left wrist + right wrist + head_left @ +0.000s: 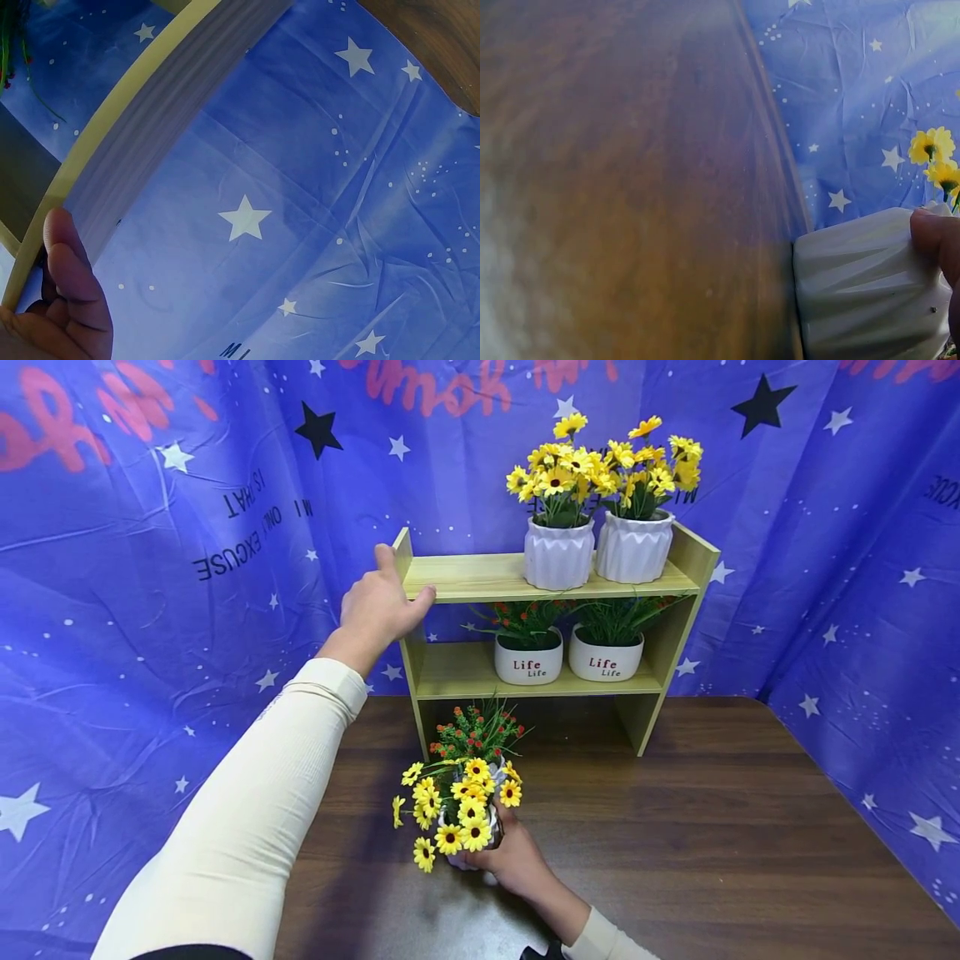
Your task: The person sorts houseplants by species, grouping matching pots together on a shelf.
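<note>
My left hand grips the upper left side of a light wooden two-tier shelf; in the left wrist view its fingers curl round the panel's edge. Low in front of the shelf, my right hand holds a flowerpot of yellow artificial daisies. The right wrist view shows that pot's white, pleated side close against the tabletop, a thumb near its rim. Just behind it stands a plant with small red flowers, its pot mostly hidden by the daisies.
On the shelf's top board stand two white pots of yellow flowers, one left of the other. Two white "Life" planters with grassy plants sit on the lower board. A blue star-patterned curtain surrounds the dark wooden table.
</note>
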A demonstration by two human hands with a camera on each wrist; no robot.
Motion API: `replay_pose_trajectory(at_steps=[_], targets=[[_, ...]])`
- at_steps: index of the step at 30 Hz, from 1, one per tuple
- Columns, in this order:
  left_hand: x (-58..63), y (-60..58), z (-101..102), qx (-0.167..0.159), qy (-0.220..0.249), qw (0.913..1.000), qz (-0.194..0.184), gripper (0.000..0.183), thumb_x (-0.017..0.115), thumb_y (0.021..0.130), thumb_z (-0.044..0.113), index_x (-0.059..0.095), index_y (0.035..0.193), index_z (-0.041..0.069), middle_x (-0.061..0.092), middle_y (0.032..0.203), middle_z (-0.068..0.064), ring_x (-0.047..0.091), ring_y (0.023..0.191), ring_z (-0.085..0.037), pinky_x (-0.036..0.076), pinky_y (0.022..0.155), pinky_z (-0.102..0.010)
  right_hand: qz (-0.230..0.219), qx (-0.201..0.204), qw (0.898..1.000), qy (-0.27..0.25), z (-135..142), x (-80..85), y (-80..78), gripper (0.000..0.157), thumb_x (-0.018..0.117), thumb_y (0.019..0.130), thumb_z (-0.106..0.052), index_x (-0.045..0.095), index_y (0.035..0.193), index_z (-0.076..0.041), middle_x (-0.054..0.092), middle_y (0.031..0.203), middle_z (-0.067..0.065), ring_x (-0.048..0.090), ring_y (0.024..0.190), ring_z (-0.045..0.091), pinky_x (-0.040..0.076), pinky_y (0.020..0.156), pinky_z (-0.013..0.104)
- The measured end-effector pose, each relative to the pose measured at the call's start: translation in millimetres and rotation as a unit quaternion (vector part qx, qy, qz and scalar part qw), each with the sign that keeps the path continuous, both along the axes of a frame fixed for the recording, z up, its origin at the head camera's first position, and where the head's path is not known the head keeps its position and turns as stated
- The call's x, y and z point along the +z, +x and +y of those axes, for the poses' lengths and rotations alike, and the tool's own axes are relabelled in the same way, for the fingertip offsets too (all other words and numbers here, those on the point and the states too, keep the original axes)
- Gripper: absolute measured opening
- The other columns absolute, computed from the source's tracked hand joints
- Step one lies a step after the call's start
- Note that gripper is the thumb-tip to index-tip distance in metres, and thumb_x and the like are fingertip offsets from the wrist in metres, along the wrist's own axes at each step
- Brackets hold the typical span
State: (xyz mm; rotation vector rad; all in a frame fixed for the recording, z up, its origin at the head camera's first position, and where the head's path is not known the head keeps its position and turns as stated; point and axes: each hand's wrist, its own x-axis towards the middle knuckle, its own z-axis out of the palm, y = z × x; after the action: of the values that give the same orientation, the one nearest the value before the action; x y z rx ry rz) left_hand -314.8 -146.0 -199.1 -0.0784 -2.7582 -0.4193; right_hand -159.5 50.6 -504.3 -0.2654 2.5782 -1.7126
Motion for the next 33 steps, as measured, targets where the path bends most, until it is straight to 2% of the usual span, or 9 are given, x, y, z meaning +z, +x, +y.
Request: replay_pose_trajectory(at_steps=[6,11,16,25,33], targets=[[0.7,0.3,0,0.003,-0.004,1.0,0.004,0.079,0.048,0.091,0.061,0.018,0.139,0.006,0.061,0.092,-0.026,0.064,0.083,-0.044,0.048,0.065,-0.052,-0.012,0.014,1.0,0.008,1,0.6,-0.6,0.114,0.09,0.068,-0.033,0.023,0.153,0.004,0.043,0.141,0.036,0.046,0.128,0.046,0.033,0.105,0.058],[1.1,-0.5,-1,0.0,-0.001,1.0,0.009,0.078,0.048,0.091,0.061,0.019,0.138,0.006,0.061,0.091,-0.026,0.064,0.083,-0.044,0.048,0.065,-0.052,-0.018,0.016,1.0,0.003,0,3.3,-0.4,0.115,0.09,0.069,-0.034,0.023,0.153,0.006,0.043,0.141,0.035,0.045,0.128,0.045,0.033,0.106,0.059],[-0.5,-0.9,0,-0.003,-0.001,1.0,0.005,0.08,0.047,0.091,0.061,0.018,0.14,0.005,0.06,0.088,-0.023,0.064,0.08,-0.042,0.047,0.063,-0.051,-0.011,0.007,1.0,0.005,2,2.7,0.6,0.112,0.09,0.066,-0.032,0.028,0.152,0.004,0.049,0.137,0.031,0.051,0.123,0.042,0.036,0.103,0.058],[-1.1,-0.3,1,0.0,-0.001,1.0,0.0,0.08,0.048,0.091,0.062,0.017,0.14,0.006,0.06,0.09,-0.024,0.064,0.082,-0.043,0.048,0.065,-0.052,0.011,-0.001,1.0,-0.021,6,3.7,3.9,0.098,0.091,0.067,-0.032,0.04,0.146,-0.004,0.058,0.126,0.021,0.06,0.106,0.029,0.044,0.093,0.046],[-1.1,-0.9,0,0.001,0.0,1.0,0.001,0.08,0.048,0.091,0.062,0.017,0.14,0.006,0.061,0.09,-0.025,0.064,0.082,-0.043,0.048,0.064,-0.052,0.024,-0.016,0.998,-0.051,14,17.0,10.6,0.093,0.092,0.065,-0.035,0.047,0.142,-0.01,0.063,0.119,0.015,0.062,0.099,0.023,0.048,0.088,0.041]])
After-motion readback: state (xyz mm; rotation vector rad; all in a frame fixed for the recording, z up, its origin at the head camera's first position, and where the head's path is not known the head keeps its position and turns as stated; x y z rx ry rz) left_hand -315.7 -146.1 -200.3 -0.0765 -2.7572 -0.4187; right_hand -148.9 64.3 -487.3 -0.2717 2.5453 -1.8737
